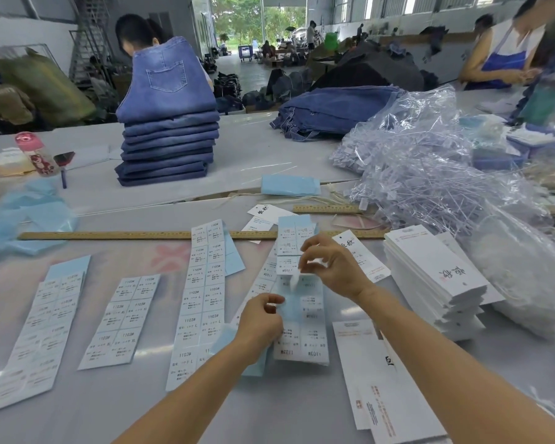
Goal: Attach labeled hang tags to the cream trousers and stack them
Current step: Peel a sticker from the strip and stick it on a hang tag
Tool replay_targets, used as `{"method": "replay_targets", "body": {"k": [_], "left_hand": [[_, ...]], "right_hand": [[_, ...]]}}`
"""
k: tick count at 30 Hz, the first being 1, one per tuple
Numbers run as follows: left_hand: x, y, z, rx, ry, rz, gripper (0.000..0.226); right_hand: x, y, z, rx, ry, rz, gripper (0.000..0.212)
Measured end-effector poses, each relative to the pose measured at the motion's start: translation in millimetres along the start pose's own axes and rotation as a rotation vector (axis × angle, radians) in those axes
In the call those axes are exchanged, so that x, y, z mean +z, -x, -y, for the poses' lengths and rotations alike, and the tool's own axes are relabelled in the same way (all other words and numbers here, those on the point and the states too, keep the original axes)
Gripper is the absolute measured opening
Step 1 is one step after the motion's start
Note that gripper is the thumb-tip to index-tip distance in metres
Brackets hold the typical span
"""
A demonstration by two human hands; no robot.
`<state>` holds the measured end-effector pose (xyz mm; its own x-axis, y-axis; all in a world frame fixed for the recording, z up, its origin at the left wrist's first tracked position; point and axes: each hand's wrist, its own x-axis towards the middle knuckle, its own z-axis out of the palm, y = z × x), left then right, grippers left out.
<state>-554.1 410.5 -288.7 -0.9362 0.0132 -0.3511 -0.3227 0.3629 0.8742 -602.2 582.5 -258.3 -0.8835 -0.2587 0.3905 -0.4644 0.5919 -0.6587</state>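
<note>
Two bare forearms were seen reaching in from 6 o'clock over the grey counter [116,408]. The left hand [263,322] was curled at the lower part of a label sheet [302,331], its grip closed with thumb and fingers pinched on the sheet's pale blue backing. The right hand [330,267] was held just above, at 12 o'clock from the left; its grip was closed on a small white sticker [293,280], pinched between thumb and forefinger and hanging partly peeled off the sheet.

Three more sheets of printed size labels [202,302] were laid out flat toward 9 o'clock, side by side and apart from one another. A loose hang tag [362,254] with black brush lettering lay just beyond the right hand, partly hidden by it. A tall stack of white hang tags [436,270] stood at 3 o'clock, and further tags [385,402] lay face down under the right forearm at 5 o'clock. A long wooden ruler [109,235] was stretched across the counter at 11 o'clock. A heap of clear plastic tag fasteners [430,174] in bags filled the 2 o'clock area. A pile of folded blue jeans [167,145] stood at 11 o'clock, far back. Cream trousers could not be made out anywhere in view.
</note>
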Motion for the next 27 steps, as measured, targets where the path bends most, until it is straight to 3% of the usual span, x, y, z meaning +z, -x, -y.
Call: {"method": "replay_targets", "body": {"k": [2, 6, 9, 11, 13, 16, 19, 22, 27], "left_hand": [[2.6, -0.9, 3.1, -0.013, -0.013, -0.007, 0.047], [5.5, -2.1, 4.8, 0.041, -0.127, -0.071, 0.045], [10.2, 5.9, 3.4, 0.212, -0.457, -0.210, 0.045], [20.2, 21.1, -0.3, 0.451, -0.572, -0.275, 0.041], [35.8, 40.0, -3.6, 0.717, -0.597, -0.174, 0.031], [65.2, 63.4, -2.9, 0.927, -0.698, 0.198, 0.020], [94.6, 74.2, 1.8, 0.870, -0.909, 0.368, 0.048], [109.5, 79.1, 6.1, 0.785, -1.042, 0.334, 0.069], [112.3, 85.4, 16.3, 0.800, -0.980, 0.238, 0.074]], "right_hand": [[-10.8, -2.7, 11.5, 0.076, -0.085, -0.044, 0.006], [-50.6, 2.3, 44.4, 0.136, -0.190, -0.295, 0.003], [-86.5, 29.3, 59.6, 0.294, -0.235, -0.300, 0.006], [-105.9, 58.2, 59.9, 0.453, -0.243, -0.210, 0.013], [-119.8, 89.2, 56.2, 0.642, -0.260, -0.133, 0.018], [-130.9, 129.1, 49.1, 0.857, -0.336, -0.116, 0.017], [-135.3, 162.5, 41.4, 1.032, -0.437, -0.078, 0.012], [-135.3, 189.9, 34.9, 1.149, -0.523, -0.033, 0.006], [-132.2, 216.9, 31.5, 1.247, -0.617, -0.049, 0.004]]}}
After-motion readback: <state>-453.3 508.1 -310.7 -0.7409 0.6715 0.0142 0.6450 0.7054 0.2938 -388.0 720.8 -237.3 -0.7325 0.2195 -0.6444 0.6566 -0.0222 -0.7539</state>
